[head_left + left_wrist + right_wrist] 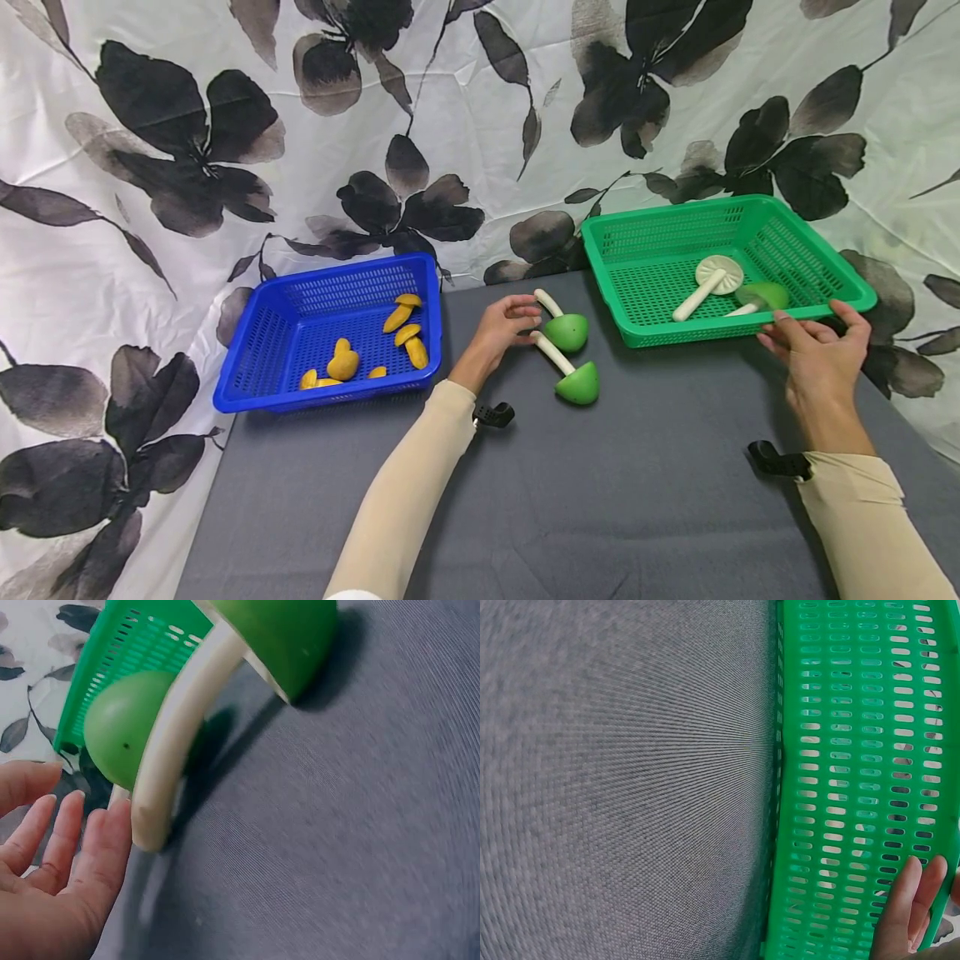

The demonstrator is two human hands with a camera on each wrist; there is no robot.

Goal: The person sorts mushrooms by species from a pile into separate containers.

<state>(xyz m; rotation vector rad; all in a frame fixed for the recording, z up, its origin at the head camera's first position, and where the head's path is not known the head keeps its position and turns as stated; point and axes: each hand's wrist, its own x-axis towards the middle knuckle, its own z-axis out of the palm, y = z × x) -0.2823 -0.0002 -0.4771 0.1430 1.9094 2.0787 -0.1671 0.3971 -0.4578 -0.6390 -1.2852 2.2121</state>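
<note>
Two model mushrooms with green caps and white stems lie on the grey cloth, the farther mushroom (566,332) behind the nearer mushroom (578,384). My left hand (507,327) is beside their stems, fingers loosely extended and holding nothing. In the left wrist view its fingertips are right at the end of the nearer white stem (176,742). At the right, my right hand (823,367) grips the front rim of a green basket (690,332); its fingers (901,896) lie against the slotted outer wall. Inside are a mushroom with its pale gills up (718,277) and a green-capped mushroom (763,294).
A blue basket (322,398) stands at the left with several yellow mushrooms, one of them (342,360) near its middle. Grey cloth (600,500) covers the table. A white floral curtain (480,108) hangs behind both baskets.
</note>
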